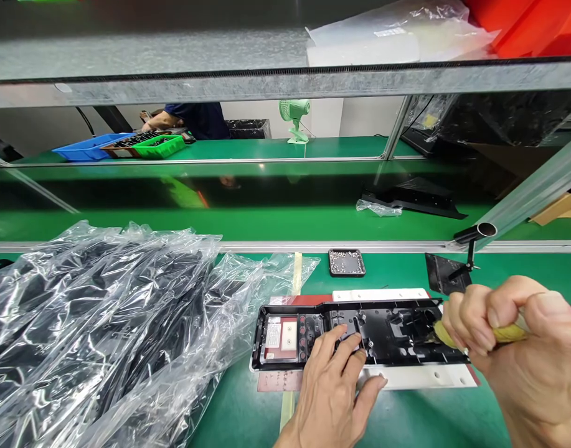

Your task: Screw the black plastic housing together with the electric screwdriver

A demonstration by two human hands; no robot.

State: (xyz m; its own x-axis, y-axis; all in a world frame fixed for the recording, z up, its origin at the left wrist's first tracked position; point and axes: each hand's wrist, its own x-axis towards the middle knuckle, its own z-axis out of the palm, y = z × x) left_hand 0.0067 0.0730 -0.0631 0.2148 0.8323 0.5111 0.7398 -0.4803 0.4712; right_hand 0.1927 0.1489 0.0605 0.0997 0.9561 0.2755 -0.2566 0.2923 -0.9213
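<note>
A long black plastic housing (383, 333) lies open side up on a white and dark-red fixture (446, 376). My left hand (334, 379) rests on the housing's middle, fingers stretched out and apart over its inner ribs. At the right end, my right hand (523, 336) is closed in a fist around a yellow-handled screwdriver (446, 336). Its handle points left and down at the housing; the shaft and tip are hard to make out. A label and a window-like opening show at the housing's left end.
Black parts in clear plastic bags (126, 336) cover the left side. A small tray of screws (347, 262) sits behind the housing. At right stands a metal post (532, 168). A shelf (248, 84) crosses above. Beyond are bins (159, 147), a fan (294, 115) and a person's arm (161, 120).
</note>
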